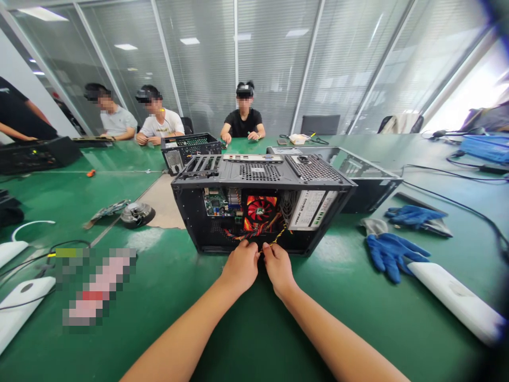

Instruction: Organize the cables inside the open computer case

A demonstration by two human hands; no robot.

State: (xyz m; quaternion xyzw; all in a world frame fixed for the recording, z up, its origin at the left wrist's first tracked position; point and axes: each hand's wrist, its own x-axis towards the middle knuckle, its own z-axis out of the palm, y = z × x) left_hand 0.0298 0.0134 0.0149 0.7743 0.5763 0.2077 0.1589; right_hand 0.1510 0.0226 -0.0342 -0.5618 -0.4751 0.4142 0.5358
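An opened black computer case (254, 187) lies in front of me with its open side facing me. Inside are a circuit board (217, 202), a red fan (261, 211), a labelled power supply (312, 210) and loose red and orange wires (248, 232). At the case's lower front edge, my right hand (280, 269) pinches a yellow-and-black cable (280, 233) that comes out of the case. Close beside it, my left hand (240, 267) has its fingers closed at the same cable's near end. The piece between the fingertips is mostly hidden.
Blue gloves (392, 249) and a white device (457, 300) lie right. A round heatsink fan (137, 214) and cardboard (165, 201) are left. Behind stand another case (368, 185) and an open black chassis (191, 146). Several people sit or stand across the green table (119, 185).
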